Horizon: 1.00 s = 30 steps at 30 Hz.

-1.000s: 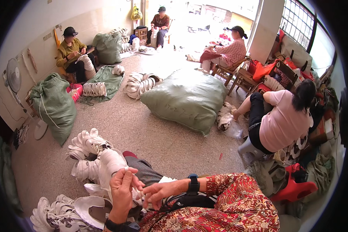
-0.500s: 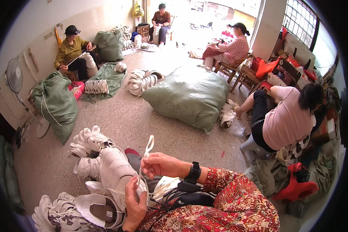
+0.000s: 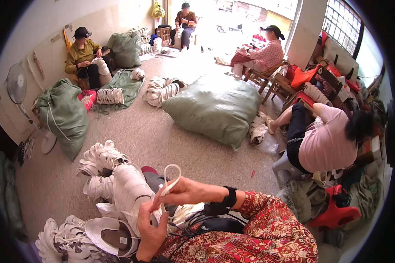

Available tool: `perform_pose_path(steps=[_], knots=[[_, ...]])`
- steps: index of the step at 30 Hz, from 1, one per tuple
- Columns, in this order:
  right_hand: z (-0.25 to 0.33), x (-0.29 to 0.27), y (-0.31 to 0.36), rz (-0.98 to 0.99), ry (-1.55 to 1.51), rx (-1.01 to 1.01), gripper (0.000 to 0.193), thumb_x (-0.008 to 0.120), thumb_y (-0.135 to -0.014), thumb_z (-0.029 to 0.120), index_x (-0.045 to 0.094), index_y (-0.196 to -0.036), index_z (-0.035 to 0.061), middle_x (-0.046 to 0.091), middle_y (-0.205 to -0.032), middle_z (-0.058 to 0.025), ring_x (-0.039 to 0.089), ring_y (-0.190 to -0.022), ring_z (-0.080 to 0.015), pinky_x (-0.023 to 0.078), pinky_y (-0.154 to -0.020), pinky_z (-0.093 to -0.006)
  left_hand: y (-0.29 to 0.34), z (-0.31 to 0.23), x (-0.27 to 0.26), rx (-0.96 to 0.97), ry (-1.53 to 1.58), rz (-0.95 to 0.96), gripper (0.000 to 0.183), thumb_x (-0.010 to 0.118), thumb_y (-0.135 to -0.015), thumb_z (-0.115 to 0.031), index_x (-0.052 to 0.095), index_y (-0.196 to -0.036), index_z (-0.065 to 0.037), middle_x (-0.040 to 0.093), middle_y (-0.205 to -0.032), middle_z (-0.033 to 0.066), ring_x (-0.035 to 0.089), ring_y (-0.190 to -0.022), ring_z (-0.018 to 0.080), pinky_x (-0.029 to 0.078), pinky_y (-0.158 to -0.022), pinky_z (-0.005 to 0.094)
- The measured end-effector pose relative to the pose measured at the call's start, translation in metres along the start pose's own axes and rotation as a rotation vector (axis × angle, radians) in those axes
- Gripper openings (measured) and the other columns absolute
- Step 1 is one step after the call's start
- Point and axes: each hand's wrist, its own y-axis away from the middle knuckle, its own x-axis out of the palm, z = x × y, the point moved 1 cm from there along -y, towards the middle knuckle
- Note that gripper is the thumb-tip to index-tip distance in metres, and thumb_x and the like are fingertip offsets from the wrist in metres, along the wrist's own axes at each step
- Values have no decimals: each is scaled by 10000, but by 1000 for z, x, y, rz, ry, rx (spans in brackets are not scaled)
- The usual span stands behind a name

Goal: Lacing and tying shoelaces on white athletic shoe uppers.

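A white shoelace (image 3: 171, 176) rises in a loop above my right hand (image 3: 183, 191), whose fingers pinch it. My left hand (image 3: 150, 230) is upright just below, its fingers stretched up to meet the right fingertips. The left thumb stands apart from those fingers, and a bit of white shows in the gap. Behind the hands, a row of nested white shoe uppers (image 3: 131, 187) slants away from my lap. Beside my left wrist sits a single white shoe upper (image 3: 114, 236) with a brown lining. The lace's lower end is hidden by my hands.
More white shoe uppers (image 3: 63, 239) are heaped at lower left. A large green sack (image 3: 213, 109) lies on the floor ahead; another green sack (image 3: 65, 118) stands left by a fan (image 3: 16, 84). Several people sit around the room, one (image 3: 327, 133) close on the right near a red stool (image 3: 338, 212).
My right hand has lowered toward the left, and the two hands' fingertips now meet. My left hand has tilted up. The lace loop has curled rounder.
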Motion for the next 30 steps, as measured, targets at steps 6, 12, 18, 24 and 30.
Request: perform_pose_path(steps=[6, 12, 18, 24, 30], knots=[[5, 21, -2, -105, 289, -16, 183, 632, -987, 120, 741, -1079, 5, 719, -921, -57, 654, -799, -145, 526, -710, -321, 12, 4, -1, -247, 668, -19, 317, 647, -956, 1, 554, -1257, 32, 681, -1050, 83, 640, -847, 112, 521, -770, 241], [-70, -41, 4, -527, 381, 102, 192, 595, -992, 139, 745, -1023, 24, 651, -721, 3, 568, -588, -74, 467, -515, -260, 43, 15, -37, -485, 368, 144, 243, 600, -999, -58, 595, -1216, 50, 638, -787, 8, 518, -579, 30, 421, -515, 194], [-84, -63, 31, -365, 423, 366, 246, 608, -969, 160, 662, -1134, -14, 684, -758, -33, 632, -603, -117, 509, -539, -278, 36, 13, -49, -385, 203, 181, 220, 566, -1017, -136, 708, -984, 29, 650, -739, 7, 572, -658, 69, 461, -603, 240], [-13, 4, 2, -201, 143, 162, 293, 568, -995, 74, 578, -1273, -18, 667, -966, -29, 652, -725, -97, 534, -645, -277, 12, 7, -36, -269, 78, 228, 179, 584, -1001, -118, 667, -991, 40, 650, -774, 82, 579, -714, 112, 469, -659, 293], [-5, 4, 14, 98, 130, 349, 281, 596, -1028, 236, 637, -886, -3, 572, -672, 1, 554, -615, -90, 454, -552, -294, 27, 24, -32, -397, 336, 393, 189, 547, -1048, -161, 649, -977, -19, 573, -748, -38, 525, -690, 52, 436, -637, 223]])
